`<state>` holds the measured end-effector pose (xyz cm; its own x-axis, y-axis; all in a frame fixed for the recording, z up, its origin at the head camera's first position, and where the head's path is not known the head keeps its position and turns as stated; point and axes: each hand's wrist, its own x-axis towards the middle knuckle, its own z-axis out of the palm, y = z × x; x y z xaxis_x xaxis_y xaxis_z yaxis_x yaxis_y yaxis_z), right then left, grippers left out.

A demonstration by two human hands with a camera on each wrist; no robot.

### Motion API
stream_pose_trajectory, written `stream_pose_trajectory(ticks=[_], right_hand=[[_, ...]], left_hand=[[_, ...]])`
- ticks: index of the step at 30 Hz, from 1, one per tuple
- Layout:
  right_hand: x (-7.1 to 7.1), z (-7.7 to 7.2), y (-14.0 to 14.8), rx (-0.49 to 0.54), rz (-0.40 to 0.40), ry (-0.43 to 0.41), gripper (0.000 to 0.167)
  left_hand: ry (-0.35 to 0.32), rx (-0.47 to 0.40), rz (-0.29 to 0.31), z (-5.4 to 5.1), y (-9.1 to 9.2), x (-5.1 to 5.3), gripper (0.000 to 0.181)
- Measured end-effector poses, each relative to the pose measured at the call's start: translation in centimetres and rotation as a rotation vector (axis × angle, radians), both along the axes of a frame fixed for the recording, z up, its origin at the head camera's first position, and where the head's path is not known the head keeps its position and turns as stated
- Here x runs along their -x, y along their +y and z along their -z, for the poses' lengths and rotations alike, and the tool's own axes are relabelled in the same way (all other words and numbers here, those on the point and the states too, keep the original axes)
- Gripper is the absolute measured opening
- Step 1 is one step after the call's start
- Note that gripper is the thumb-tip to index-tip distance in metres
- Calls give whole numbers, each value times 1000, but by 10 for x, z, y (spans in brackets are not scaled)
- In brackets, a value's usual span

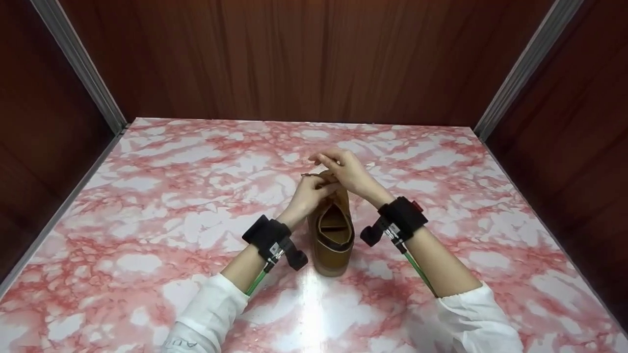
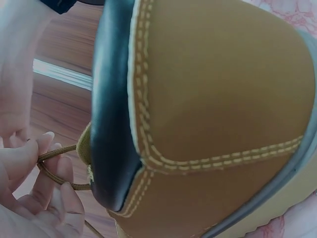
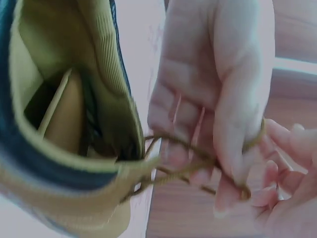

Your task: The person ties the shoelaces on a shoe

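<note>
A tan-brown lace-up shoe (image 1: 332, 260) stands on the table, heel toward me and toe away. Its dark padded collar (image 2: 115, 109) and yellow stitching show in the left wrist view. My left hand (image 1: 308, 197) is over the laced front, pinching a loop of brown shoelace (image 2: 58, 151) between thumb and fingers. Just above and to the right, my right hand (image 1: 352, 174) holds crossing strands of the lace, with its thumb (image 3: 233, 148) against them in the right wrist view. The two hands nearly touch, and they cover most of the shoe's front.
A red-and-white marbled tabletop (image 1: 196, 186) surrounds the shoe. Dark wood panels (image 1: 304, 59) rise at the back and both sides, with metal corner strips (image 1: 530, 63). Each wrist wears a black camera band (image 1: 403, 215) with a green cable.
</note>
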<state>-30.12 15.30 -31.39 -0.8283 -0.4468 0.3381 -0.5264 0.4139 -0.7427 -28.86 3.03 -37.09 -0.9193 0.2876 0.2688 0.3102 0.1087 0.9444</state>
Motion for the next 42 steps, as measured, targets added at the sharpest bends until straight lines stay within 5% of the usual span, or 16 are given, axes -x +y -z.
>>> stream_pose_trajectory(ticks=[9, 18, 27, 42], right_hand=[[-2, -5, 20, 49, 91, 38, 19], [15, 22, 41, -12, 105, 56, 20], [23, 50, 41, -33, 26, 4, 30], [28, 66, 28, -2, 101, 62, 24]], left_hand=[[-67, -55, 0, -1, 1, -2, 18], [-109, -89, 26, -3, -1, -2, 19], [-94, -72, -4, -4, 1, -3, 18], [-31, -33, 6, -2, 1, -2, 17]])
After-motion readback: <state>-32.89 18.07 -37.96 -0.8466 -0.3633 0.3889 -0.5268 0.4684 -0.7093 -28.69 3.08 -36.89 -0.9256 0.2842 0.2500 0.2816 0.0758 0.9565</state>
